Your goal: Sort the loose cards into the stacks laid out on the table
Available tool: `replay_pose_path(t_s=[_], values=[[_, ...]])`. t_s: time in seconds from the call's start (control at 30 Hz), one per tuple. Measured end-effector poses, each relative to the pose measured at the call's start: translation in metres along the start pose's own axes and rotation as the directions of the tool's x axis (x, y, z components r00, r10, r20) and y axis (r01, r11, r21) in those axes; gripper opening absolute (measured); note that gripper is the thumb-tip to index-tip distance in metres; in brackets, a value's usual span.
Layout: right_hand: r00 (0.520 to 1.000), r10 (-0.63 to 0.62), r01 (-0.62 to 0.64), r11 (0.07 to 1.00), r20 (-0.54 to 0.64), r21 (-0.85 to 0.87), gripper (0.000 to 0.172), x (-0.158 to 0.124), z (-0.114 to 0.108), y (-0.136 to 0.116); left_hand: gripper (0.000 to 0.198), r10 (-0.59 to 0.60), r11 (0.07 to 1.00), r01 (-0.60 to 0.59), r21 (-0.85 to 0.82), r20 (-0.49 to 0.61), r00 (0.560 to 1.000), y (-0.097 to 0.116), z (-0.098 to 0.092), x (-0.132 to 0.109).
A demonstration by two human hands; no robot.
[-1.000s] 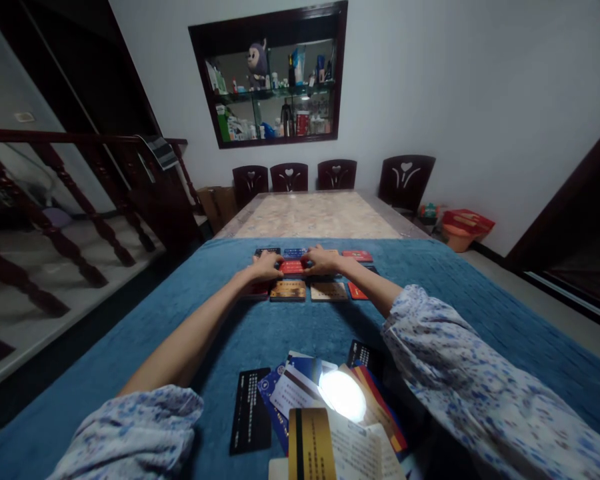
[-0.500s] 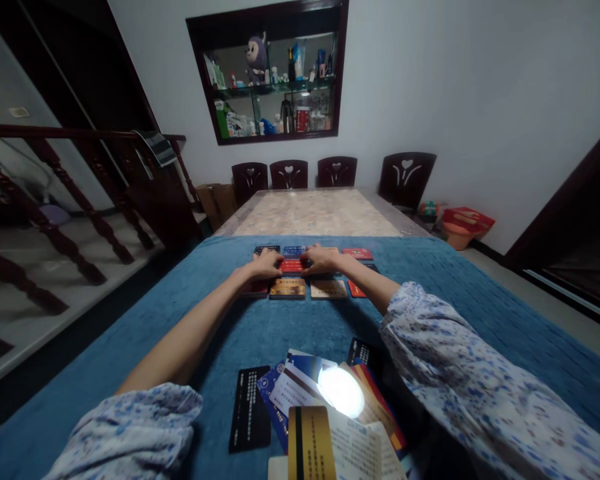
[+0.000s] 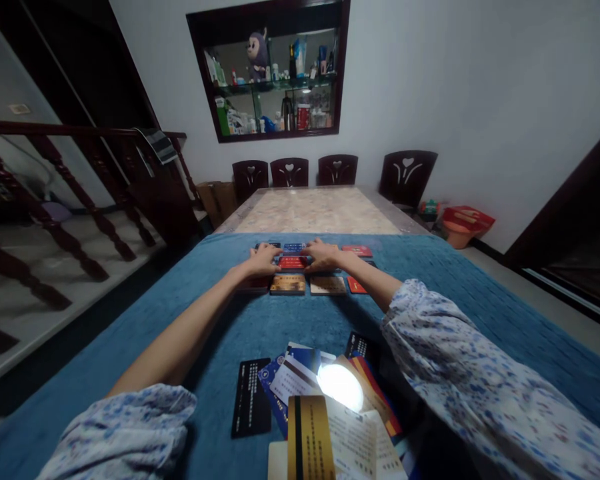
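Observation:
On the blue cloth, a stack of red cards (image 3: 293, 263) lies between my hands in the middle of several card piles. My left hand (image 3: 263, 260) holds its left end, fingers bent and thumb toward me. At the right end, my right hand (image 3: 321, 255) grips it the same way; some fingertips are hidden. Just behind is a blue card pile (image 3: 294, 249). Nearer me sit a gold card pile (image 3: 287, 284) and a cream card pile (image 3: 328, 285). Right of my right hand are a red card pile (image 3: 357, 251) and an orange-red card (image 3: 356, 285).
Close to me, loose cards overlap in a heap: a black card (image 3: 251, 399), a gold card (image 3: 310, 437) and a printed paper (image 3: 355, 437), with bright glare on them. Dark chairs (image 3: 290, 172) stand beyond the table's bare far part (image 3: 315, 210). A wooden railing (image 3: 55, 227) runs along the left.
My left hand has shifted very slightly left, showing a little more of the red stack. The view has tilted a little; the cards keep their places.

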State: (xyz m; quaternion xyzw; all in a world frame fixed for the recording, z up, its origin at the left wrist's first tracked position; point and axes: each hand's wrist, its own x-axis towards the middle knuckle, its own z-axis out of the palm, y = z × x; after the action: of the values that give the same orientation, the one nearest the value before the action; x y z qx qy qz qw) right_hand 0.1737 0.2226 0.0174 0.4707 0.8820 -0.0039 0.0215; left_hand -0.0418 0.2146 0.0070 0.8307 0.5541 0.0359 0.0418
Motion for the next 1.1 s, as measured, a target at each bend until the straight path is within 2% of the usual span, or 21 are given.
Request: replay_pose_path(t_s=[0.2,0.4,0.57,0.8,1.1], values=[[0.998,-0.021,0.020,1.000,-0.065,-0.007,0.057,-0.009,-0.001,0.002,0.046,0.059,0.998,-0.060,-0.006,-0.129,0.990,0.003,-0.003,-0.021],[0.990,-0.055,0.055,0.998,-0.133,-0.001,0.045,-0.031,-0.003,-0.002,0.040,0.127,0.990,-0.139,-0.033,-0.245,0.961,0.012,-0.001,-0.054],[0.979,-0.092,0.094,0.996,-0.183,-0.001,0.035,-0.051,-0.005,-0.011,0.032,0.156,0.984,-0.175,-0.043,-0.292,0.944,0.024,0.004,-0.083],[0.956,-0.182,0.188,0.982,-0.232,0.004,0.028,-0.077,-0.003,-0.022,0.034,0.206,0.974,-0.222,-0.036,-0.254,0.945,0.039,0.011,-0.118],[0.925,-0.288,0.311,0.949,-0.250,0.058,0.024,-0.114,0.010,-0.038,0.031,0.263,0.957,-0.282,-0.069,-0.207,0.943,0.056,0.020,-0.157]])
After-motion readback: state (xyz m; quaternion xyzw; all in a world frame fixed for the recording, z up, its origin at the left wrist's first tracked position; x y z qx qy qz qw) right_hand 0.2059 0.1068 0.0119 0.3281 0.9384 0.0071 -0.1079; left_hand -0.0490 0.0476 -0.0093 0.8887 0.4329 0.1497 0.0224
